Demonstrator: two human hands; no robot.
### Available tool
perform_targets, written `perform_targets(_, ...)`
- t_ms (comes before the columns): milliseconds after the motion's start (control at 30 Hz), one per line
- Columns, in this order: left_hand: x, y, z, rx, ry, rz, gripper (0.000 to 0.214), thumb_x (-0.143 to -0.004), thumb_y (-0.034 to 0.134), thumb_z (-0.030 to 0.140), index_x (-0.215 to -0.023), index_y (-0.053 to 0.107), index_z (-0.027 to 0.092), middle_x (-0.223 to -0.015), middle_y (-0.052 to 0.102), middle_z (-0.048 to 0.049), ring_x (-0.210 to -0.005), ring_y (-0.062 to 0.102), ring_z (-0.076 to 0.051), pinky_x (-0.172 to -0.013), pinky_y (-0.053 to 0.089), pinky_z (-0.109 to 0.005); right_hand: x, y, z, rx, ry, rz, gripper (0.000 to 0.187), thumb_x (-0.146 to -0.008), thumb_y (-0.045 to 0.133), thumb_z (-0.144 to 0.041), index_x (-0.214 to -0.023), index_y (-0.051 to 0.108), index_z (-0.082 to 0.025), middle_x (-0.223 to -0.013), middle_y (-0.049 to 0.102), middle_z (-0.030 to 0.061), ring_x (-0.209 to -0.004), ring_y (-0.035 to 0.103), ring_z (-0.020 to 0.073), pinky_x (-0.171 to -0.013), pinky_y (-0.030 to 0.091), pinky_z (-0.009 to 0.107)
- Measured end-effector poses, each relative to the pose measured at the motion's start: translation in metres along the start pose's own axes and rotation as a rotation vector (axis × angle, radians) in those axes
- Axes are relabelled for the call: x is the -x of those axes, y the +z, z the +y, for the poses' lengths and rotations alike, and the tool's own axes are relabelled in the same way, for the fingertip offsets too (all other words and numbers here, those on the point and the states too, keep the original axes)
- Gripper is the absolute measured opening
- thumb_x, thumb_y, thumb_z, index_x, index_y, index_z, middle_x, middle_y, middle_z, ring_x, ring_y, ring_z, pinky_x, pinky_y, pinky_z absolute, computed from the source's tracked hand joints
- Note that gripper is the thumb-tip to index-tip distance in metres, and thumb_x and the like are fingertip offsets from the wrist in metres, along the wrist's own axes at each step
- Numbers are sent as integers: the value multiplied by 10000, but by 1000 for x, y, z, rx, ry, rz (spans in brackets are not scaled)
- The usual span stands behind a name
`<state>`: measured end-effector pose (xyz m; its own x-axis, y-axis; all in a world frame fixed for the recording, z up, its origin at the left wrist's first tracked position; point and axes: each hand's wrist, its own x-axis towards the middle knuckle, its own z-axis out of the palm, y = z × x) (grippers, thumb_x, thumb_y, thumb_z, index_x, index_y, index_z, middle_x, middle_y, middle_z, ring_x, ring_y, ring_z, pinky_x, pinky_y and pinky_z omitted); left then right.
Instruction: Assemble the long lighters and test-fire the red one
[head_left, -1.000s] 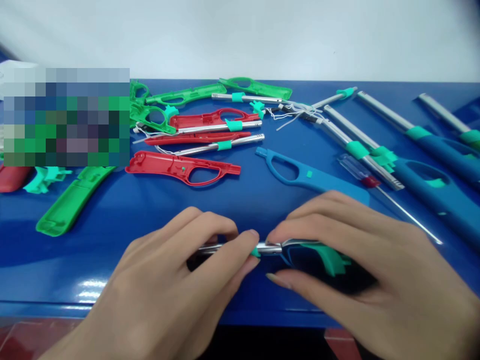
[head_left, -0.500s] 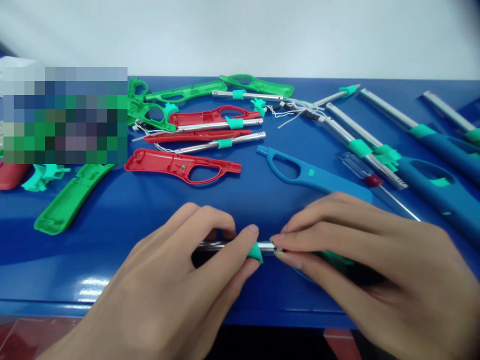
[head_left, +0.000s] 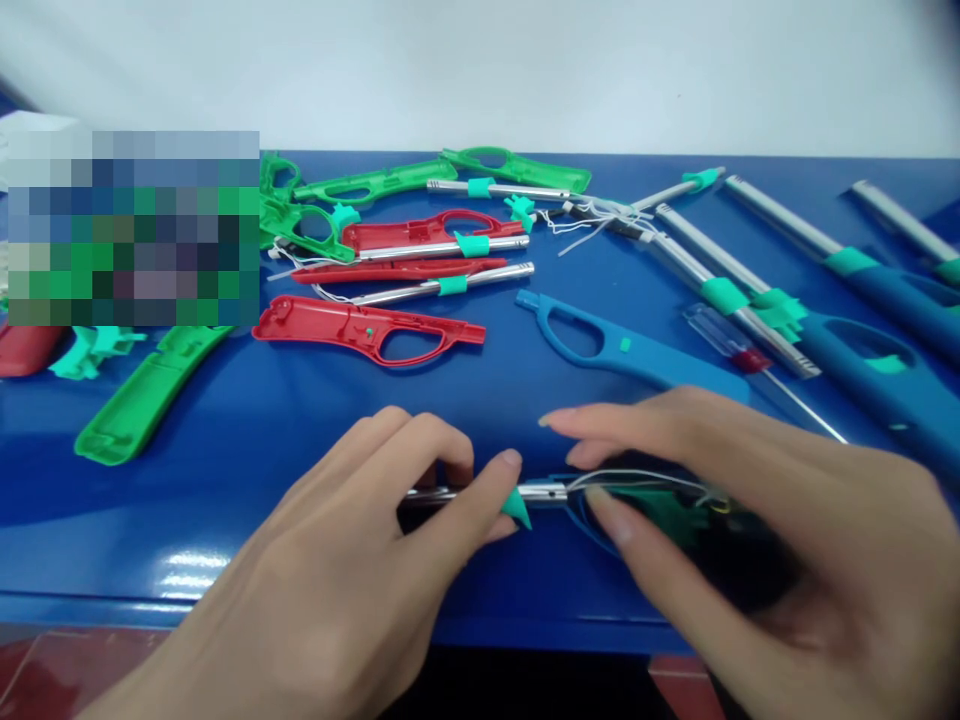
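Pinching a shiny silver metal tube with a teal plastic collar, the left hand held it crosswise at the near side of the glossy blue worktop; the right hand stood with thumb and fingers parted around thin white wires at the tube's right end; a blue plastic casing showed partly beneath; beyond lay a red plastic half-shell and a clear-and-red-handled screwdriver.

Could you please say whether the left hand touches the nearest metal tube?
Touching: the head view shows the left hand wrapped over the metal tube, gripping it.
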<state>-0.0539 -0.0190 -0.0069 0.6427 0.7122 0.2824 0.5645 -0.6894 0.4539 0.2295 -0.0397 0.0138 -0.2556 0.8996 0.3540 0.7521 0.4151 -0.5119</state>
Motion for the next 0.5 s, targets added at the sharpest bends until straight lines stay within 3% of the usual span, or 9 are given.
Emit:
perform_targets(100,-1,-1,1,-180,47,-29,567,-1175,471,105,-1676,620,325,-1219,642,-75,-1001,606,-231,-785,631,-341,1,-3,0,-40,-26,-8,290,-1100,673,-225,-1303,782,-401,-1228,853,-52,-1021,841,168,-799,684,281)
perform_targets(200,-3,-2,3,-218,51,-15,502,-1183,489,107,-1626,636,291,-1228,643,-77,-1026,614,-230,-835,636,-345,4,-5,3,-58,-85,-27,341,-1065,664,-180,-1299,812,-380,-1247,851,-18,-1042,836,194,-751,675,301)
perform_targets(367,-9,-3,7,-216,51,-17,420,-1189,500,106,-1547,651,264,-1199,658,-68,-1014,622,-230,-836,612,-365,11,-5,10,5,-197,-31,464,-952,639,-90,-1299,820,-340,-1249,886,-8,-1130,828,281,-977,675,468)
perform_targets(500,-10,-1,9,-196,26,-23,382,-1200,491,129,-1511,663,267,-1205,659,-70,-1009,615,-235,-838,598,-382,7,-5,13,24,-286,-54,468,-905,627,-65,-1273,792,-304,-1236,888,15,-1098,836,288,-964,674,473)
